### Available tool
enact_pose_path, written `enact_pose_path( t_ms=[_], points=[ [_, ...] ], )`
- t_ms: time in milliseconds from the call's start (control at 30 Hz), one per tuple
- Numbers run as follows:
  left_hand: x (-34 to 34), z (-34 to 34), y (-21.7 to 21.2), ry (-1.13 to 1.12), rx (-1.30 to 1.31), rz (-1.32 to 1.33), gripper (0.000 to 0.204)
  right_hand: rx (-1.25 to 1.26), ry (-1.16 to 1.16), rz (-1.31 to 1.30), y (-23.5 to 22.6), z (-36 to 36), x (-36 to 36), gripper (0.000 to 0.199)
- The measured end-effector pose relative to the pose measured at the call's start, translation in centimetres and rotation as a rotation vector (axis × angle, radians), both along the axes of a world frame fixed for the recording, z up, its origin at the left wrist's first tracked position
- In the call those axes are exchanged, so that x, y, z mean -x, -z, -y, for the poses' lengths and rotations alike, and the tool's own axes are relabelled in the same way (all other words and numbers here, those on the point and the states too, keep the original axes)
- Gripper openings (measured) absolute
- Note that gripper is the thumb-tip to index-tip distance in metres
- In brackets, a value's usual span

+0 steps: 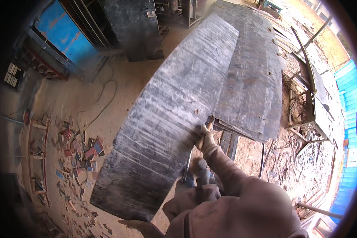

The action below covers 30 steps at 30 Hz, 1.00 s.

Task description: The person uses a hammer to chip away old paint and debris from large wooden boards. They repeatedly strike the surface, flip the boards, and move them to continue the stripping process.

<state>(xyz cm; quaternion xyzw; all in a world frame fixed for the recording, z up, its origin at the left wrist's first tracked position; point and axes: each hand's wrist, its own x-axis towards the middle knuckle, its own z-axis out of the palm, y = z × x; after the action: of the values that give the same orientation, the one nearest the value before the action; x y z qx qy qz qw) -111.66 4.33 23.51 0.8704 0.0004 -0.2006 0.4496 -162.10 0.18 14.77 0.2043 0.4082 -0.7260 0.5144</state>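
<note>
A long, dark, scuffed board (162, 119) with pale streaks slants across the middle, its far part overlapping a stack of similar boards (250, 75). At its near end, my left hand (135, 224) grips the lower edge, its fingers partly hidden by the board. My right hand (206, 139), in a pale glove, is closed at the board's right edge, beside the stack's near corner. A short tool with a wood-coloured handle (201, 142) is in that hand; its kind is hard to make out. A thin metal rod (187, 166) shows below the right hand.
Broken coloured scraps (85, 154) litter the floor at left, near a cable (114, 93). A blue panel (67, 33) and a dark upright board (131, 27) stand at the back left. Metal frames (311, 107) and debris lie at right, before a blue corrugated fence (350, 119).
</note>
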Motion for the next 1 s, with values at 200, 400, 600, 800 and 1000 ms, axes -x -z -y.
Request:
enact_pose_path(
  t_ms=[200,400,600,800,1000],
  points=[
    [1.3,7.6,-7.7,0.004,0.646,0.091,0.106,-0.018,-0.037,0.043,-3.5,-0.4,-2.1,0.065],
    [3.9,13.3,-15.0,0.345,0.990,-0.041,0.098,0.276,0.146,0.036,-12.3,-4.4,-0.4,0.060],
    [9.1,11.1,-15.7,0.617,0.892,-0.209,0.092,0.337,0.092,-0.138,-13.0,-6.9,1.0,0.060],
    [2.1,8.0,-11.7,0.847,0.707,-0.429,0.087,0.275,0.134,0.060,-5.5,-7.0,2.0,0.032],
    [-9.8,8.5,-0.3,1.001,0.103,-0.940,0.063,-0.103,-0.011,-0.081,-3.3,-9.5,2.0,0.036]
  ],
)
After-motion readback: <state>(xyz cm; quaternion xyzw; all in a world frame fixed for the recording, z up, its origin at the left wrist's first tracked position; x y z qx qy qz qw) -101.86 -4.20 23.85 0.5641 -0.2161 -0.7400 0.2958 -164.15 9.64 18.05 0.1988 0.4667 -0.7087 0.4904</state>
